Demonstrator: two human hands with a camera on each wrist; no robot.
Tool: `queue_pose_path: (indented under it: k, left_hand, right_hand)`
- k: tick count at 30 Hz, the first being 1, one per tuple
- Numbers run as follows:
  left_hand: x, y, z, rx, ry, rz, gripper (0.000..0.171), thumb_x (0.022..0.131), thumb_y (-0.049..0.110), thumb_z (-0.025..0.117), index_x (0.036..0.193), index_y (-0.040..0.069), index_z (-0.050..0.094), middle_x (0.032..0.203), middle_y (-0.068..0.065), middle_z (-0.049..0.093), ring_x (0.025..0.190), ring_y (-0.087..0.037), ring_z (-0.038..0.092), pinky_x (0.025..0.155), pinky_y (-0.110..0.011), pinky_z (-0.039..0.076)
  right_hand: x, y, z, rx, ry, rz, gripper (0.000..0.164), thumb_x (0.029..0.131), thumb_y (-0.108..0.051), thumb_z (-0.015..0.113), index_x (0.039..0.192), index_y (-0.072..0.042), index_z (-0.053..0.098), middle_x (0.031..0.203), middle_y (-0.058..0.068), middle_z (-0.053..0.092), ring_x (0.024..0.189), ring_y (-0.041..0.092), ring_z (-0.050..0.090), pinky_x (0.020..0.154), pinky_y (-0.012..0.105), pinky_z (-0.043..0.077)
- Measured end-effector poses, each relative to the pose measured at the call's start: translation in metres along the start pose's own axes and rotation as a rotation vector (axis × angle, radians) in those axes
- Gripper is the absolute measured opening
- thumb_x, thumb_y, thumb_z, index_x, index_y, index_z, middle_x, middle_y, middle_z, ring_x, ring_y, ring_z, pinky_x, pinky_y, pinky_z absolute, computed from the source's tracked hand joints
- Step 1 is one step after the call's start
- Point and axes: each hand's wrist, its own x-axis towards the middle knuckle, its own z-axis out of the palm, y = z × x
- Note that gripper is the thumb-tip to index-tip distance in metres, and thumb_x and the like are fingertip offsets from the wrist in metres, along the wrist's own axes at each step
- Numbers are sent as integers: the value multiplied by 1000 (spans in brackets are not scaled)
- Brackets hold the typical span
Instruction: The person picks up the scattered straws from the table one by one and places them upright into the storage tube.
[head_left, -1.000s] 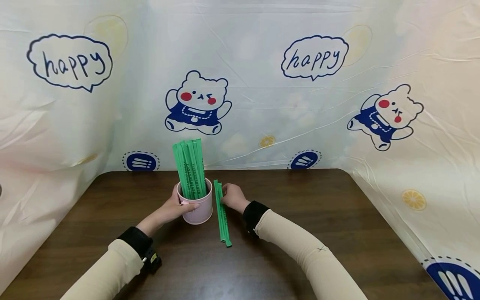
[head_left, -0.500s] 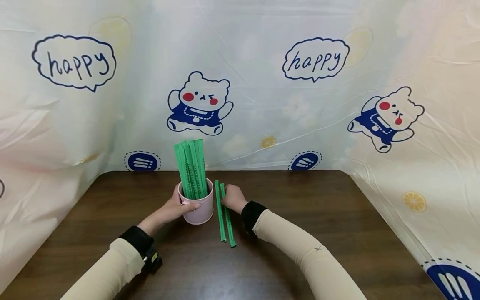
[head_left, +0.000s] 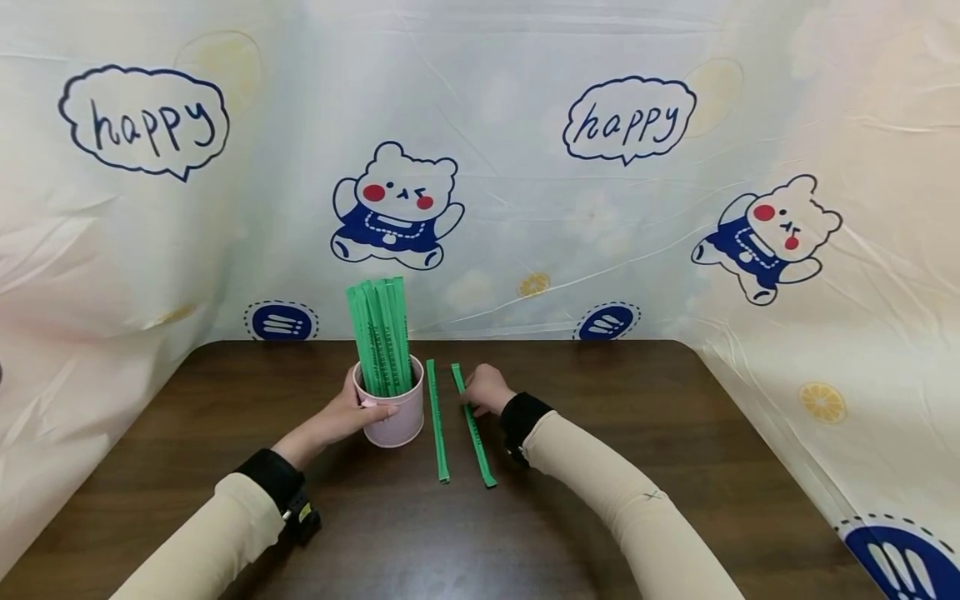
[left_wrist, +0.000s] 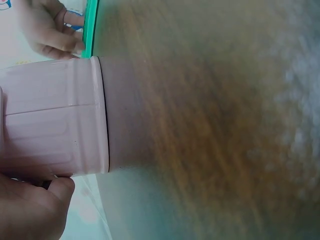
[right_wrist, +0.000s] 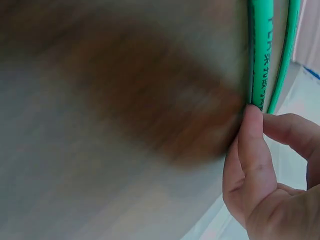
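Note:
My left hand [head_left: 337, 423] grips the side of a pink bucket [head_left: 397, 423], its thumb across the front. Several green wrapped straws [head_left: 381, 333] stand upright in the bucket and stick out well above its rim. On the table to the bucket's right lies one more green straw [head_left: 437, 429]. Further right, my right hand [head_left: 487, 390] pinches another green wrapped straw [head_left: 478, 446] near its upper part. Close up in the right wrist view, fingertips hold that straw [right_wrist: 261, 55], which has dark print. The left wrist view shows the bucket's wall [left_wrist: 55, 120] beside my left fingers.
A dark brown wooden table [head_left: 600, 467] carries everything. Behind it hangs a pale curtain [head_left: 510, 100] printed with bears and "happy" bubbles, which meets the table's back edge and runs along both sides.
The two loose straws lay side by side earlier. My right hand has drawn one of them to the right, leaving a gap between them. The left hand and bucket stay in place.

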Motion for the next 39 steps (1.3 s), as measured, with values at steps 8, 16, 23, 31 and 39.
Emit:
queue_pose_path:
  k: [8, 16, 23, 31, 39]
  left_hand:
    - [1, 0, 0, 4, 3, 8, 110, 92, 27, 72, 157, 0, -12, 159, -33, 9, 142, -50, 27, 118, -74, 26]
    - [1, 0, -1, 4, -1, -10, 110, 92, 27, 71, 158, 3, -13, 161, -31, 8, 143, -50, 26, 119, -74, 24]
    - [1, 1, 0, 4, -5, -12, 109, 93, 26, 71, 158, 1, -13, 161, -32, 8, 143, -50, 26, 119, -73, 25]
    - [1, -2, -1, 8, 6, 2, 108, 92, 24, 71, 157, 0, -12, 160, -33, 9, 143, -50, 28, 118, -71, 27]
    - [1, -4, -1, -4, -4, 21, 108, 92, 24, 71, 157, 1, -12, 160, -33, 10, 143, -51, 28, 118, -73, 27]
  right_hand:
    - [-12, 11, -28, 80, 52, 41, 21, 93, 5, 60, 73, -2, 59, 66, 4, 49, 62, 19, 53, 72, 41, 63]
    - [8, 36, -60, 180, 99, -6, 40, 93, -2, 69, 131, 5, 62, 114, 23, 68, 95, 32, 71, 82, 42, 63]
    - [9, 25, -76, 140, 232, 7, 39, 96, 1, 58, 135, 8, 57, 122, 28, 65, 98, 39, 72, 85, 47, 63]
    - [-9, -15, -100, 67, 327, -165, 38, 100, -1, 55, 138, 5, 55, 112, 21, 64, 99, 34, 67, 87, 43, 61]
    - [-9, -55, -113, 81, 383, -334, 40, 101, -1, 56, 140, 4, 53, 113, 21, 60, 106, 34, 62, 95, 49, 59]
